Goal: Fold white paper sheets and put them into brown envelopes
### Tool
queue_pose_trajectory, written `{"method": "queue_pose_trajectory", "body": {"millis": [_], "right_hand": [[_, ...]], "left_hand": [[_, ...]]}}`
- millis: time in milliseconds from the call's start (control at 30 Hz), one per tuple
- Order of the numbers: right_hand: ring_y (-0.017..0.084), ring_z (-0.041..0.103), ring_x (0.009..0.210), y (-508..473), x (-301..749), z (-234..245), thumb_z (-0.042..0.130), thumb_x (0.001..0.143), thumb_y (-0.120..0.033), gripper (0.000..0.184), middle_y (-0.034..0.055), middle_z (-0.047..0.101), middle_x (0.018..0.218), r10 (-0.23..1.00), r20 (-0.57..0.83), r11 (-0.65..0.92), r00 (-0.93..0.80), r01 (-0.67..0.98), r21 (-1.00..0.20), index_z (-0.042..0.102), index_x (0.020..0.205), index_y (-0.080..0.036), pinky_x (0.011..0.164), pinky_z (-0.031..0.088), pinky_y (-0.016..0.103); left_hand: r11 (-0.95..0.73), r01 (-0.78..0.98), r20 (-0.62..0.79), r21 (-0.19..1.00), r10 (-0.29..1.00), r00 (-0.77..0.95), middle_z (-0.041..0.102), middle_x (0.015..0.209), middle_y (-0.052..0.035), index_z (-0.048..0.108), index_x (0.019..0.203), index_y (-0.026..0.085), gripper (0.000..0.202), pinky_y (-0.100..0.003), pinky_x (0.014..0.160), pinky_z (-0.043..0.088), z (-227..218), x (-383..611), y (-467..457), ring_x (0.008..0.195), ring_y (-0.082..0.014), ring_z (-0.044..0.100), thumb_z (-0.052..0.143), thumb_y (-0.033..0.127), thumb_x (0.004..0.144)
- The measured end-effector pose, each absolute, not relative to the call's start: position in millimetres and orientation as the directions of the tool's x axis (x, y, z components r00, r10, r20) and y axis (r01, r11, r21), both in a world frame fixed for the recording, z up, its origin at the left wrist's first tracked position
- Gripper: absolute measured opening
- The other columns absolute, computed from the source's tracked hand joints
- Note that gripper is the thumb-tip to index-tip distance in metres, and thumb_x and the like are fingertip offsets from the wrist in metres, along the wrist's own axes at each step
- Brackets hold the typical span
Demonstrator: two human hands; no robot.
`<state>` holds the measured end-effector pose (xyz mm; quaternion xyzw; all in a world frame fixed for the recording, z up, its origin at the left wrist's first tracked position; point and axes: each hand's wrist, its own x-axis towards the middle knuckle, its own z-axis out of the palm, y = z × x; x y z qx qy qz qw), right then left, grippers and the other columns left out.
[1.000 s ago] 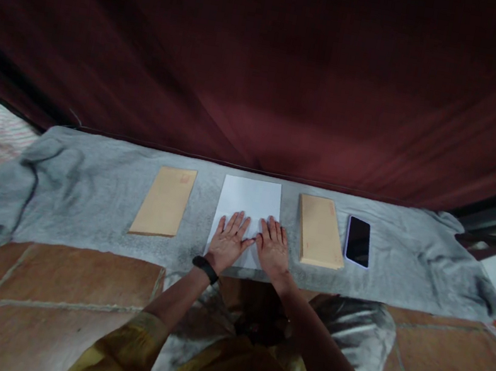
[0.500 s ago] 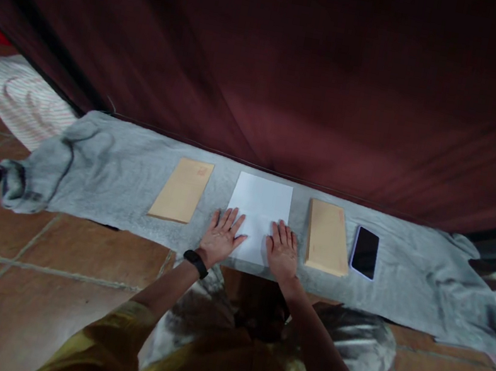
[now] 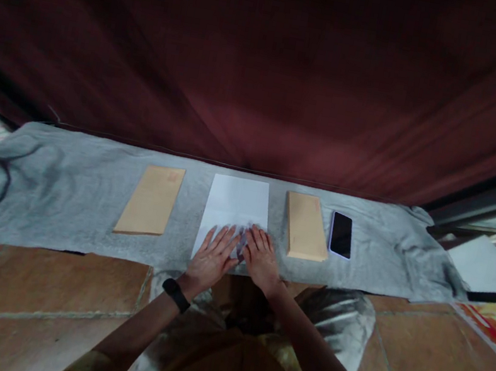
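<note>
No words or numbers are legible: left of the paper (image 3: 236, 199), the envelope (image 3: 149, 201) bears a small reddish mark (image 3: 173, 177); right of it, the envelope stack (image 3: 307, 229) shows faint reddish print (image 3: 318, 205).

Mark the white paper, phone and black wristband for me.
White paper (image 3: 237, 203): head view, bare part beyond the fingertips.
Phone (image 3: 341, 235): head view, middle of the dark screen.
Black wristband (image 3: 176, 295): head view, middle of the band.

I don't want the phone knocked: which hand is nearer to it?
Right. The right hand is left of the phone, with the brown envelope stack between; the left hand is farther left, at the white paper.
</note>
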<state>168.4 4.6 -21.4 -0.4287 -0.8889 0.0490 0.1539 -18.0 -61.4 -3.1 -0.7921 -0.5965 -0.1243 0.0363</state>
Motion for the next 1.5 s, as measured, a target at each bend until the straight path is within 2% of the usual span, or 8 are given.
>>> {"method": "queue_pose_trajectory", "body": {"millis": [233, 467, 733, 933, 1133, 1233, 1367, 1500], "right_hand": [[0.026, 0.037, 0.145, -2.3, 188.5, -25.0, 0.043, 0.104, -0.033, 0.048, 0.0086, 0.041, 0.157, 0.779, 0.227, 0.625, -0.585, 0.752, -0.207, 0.045, 0.150, -0.020, 0.120, 0.028, 0.050], [0.027, 0.041, 0.143, -3.7, 205.4, -27.0, 0.043, 0.104, -0.033, 0.047, 0.0088, 0.043, 0.156, 0.759, 0.253, 0.648, -0.599, 0.734, -0.206, 0.047, 0.149, -0.017, 0.120, 0.029, 0.050], [0.026, 0.038, 0.144, -9.6, 223.3, -22.3, 0.050, 0.100, -0.036, 0.058, 0.0102, 0.040, 0.158, 0.692, 0.229, 0.721, -0.684, 0.646, -0.249, 0.038, 0.154, -0.018, 0.121, 0.028, 0.050], [0.026, 0.042, 0.142, -12.0, 222.4, -20.4, 0.050, 0.101, -0.034, 0.052, 0.0110, 0.043, 0.156, 0.707, 0.237, 0.707, -0.667, 0.650, -0.278, 0.044, 0.150, -0.017, 0.122, 0.028, 0.050], [0.025, 0.043, 0.141, -14.1, 221.5, -23.4, 0.048, 0.102, -0.033, 0.050, 0.0110, 0.045, 0.155, 0.715, 0.251, 0.698, -0.653, 0.649, -0.302, 0.045, 0.149, -0.016, 0.122, 0.028, 0.050], [0.024, 0.042, 0.142, -14.0, 222.1, -24.5, 0.048, 0.102, -0.034, 0.051, 0.0109, 0.045, 0.155, 0.718, 0.248, 0.695, -0.650, 0.652, -0.303, 0.044, 0.150, -0.017, 0.122, 0.028, 0.050], [0.025, 0.041, 0.143, -15.0, 222.3, -23.7, 0.048, 0.102, -0.035, 0.051, 0.0100, 0.044, 0.155, 0.726, 0.240, 0.687, -0.644, 0.666, -0.291, 0.044, 0.150, -0.018, 0.121, 0.029, 0.050], [0.024, 0.042, 0.142, -16.9, 221.1, -21.5, 0.047, 0.103, -0.034, 0.051, 0.0100, 0.044, 0.155, 0.728, 0.245, 0.685, -0.640, 0.678, -0.266, 0.043, 0.151, -0.018, 0.121, 0.029, 0.050]], "left_hand": [[-0.321, 0.945, 0.210, 0.060, 0.930, 0.302, 0.039, 0.159, -0.0072, 0.040, 0.151, 0.025, 0.054, -0.052, 0.121, 0.028, -17.0, -36.9, -80.1, 0.149, -0.0262, 0.033, 0.043, 0.041, 0.100], [-0.288, 0.956, 0.204, 0.049, 0.940, 0.273, 0.040, 0.159, -0.0074, 0.040, 0.152, 0.023, 0.054, -0.048, 0.121, 0.030, -20.3, -63.0, -93.2, 0.149, -0.0251, 0.033, 0.040, 0.039, 0.101], [-0.254, 0.962, 0.218, 0.097, 0.949, 0.229, 0.041, 0.158, -0.0089, 0.044, 0.150, 0.023, 0.051, -0.048, 0.118, 0.036, -27.0, -73.3, -85.0, 0.149, -0.0254, 0.033, 0.035, 0.039, 0.102], [-0.279, 0.953, 0.214, 0.116, 0.944, 0.251, 0.044, 0.156, -0.0115, 0.046, 0.148, 0.020, 0.052, -0.046, 0.116, 0.041, -27.3, -86.7, -77.7, 0.147, -0.0246, 0.038, 0.034, 0.042, 0.102], [-0.296, 0.948, 0.248, 0.114, 0.933, 0.262, 0.048, 0.153, -0.0132, 0.048, 0.145, 0.017, 0.052, -0.044, 0.114, 0.044, -27.4, -81.3, -83.6, 0.144, -0.0249, 0.042, 0.037, 0.044, 0.101], [-0.287, 0.952, 0.276, 0.108, 0.928, 0.249, 0.049, 0.152, -0.0148, 0.046, 0.146, 0.015, 0.051, -0.043, 0.113, 0.045, -28.6, -71.6, -90.9, 0.143, -0.0253, 0.043, 0.038, 0.040, 0.101], [-0.284, 0.952, 0.300, 0.112, 0.923, 0.240, 0.050, 0.152, -0.0134, 0.043, 0.149, 0.018, 0.052, -0.045, 0.112, 0.045, -28.8, -63.5, -97.5, 0.142, -0.0267, 0.044, 0.040, 0.039, 0.101], [-0.293, 0.950, 0.315, 0.105, 0.916, 0.247, 0.044, 0.156, -0.0152, 0.038, 0.152, 0.016, 0.056, -0.048, 0.114, 0.042, -22.6, -44.1, -91.8, 0.145, -0.0280, 0.039, 0.041, 0.039, 0.100]]}}
